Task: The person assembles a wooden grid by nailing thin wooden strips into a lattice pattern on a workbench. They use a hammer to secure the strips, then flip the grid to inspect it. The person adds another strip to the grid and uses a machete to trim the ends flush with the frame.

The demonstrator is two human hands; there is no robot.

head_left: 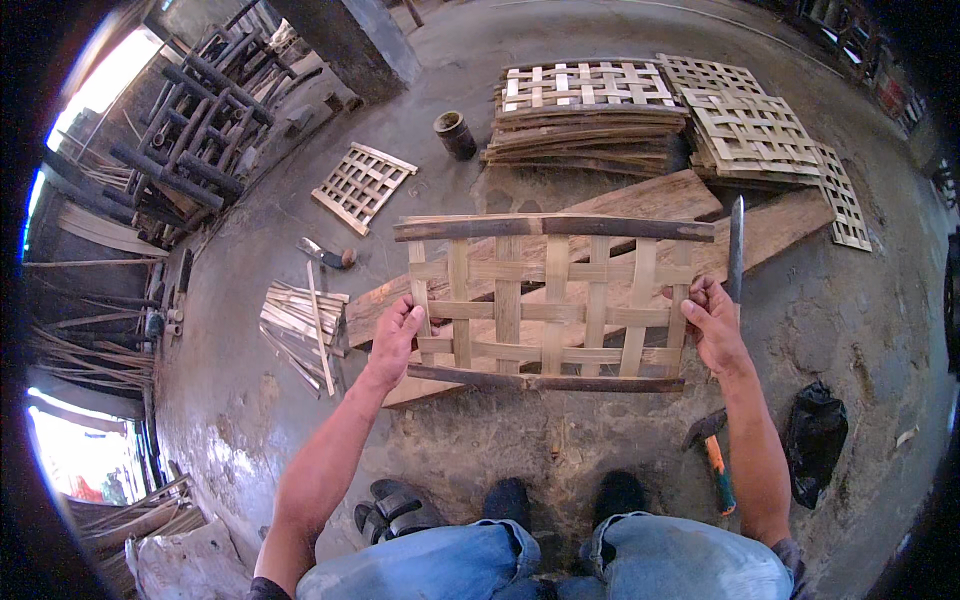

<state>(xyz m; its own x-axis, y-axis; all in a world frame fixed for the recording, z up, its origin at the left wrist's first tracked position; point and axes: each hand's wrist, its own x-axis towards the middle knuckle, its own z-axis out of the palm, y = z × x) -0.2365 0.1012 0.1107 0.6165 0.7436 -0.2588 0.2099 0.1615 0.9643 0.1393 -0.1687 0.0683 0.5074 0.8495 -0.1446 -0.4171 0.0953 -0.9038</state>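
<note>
Woven panel (555, 312): mid-view, held above wooden boards (650, 201); clock positions below taken from it
Left hand (393, 342): nearly closed, thumb in front, gripping 9 o'clock edge
Right hand (718, 326): nearly closed, gripping 3 o'clock edge
Blade (737, 245): between 2 and 3, lower end behind right hand, contact unclear
Panel stack (588, 118): 12 o'clock
Small panel (365, 187): 10 o'clock
Loose slats (291, 318): 9 o'clock
Black bag (816, 440): 4 o'clock
Hammer (716, 465): between 4 and 5

Gap between panel (553, 312) and knees (425, 563), blade (737, 250) at right
</note>
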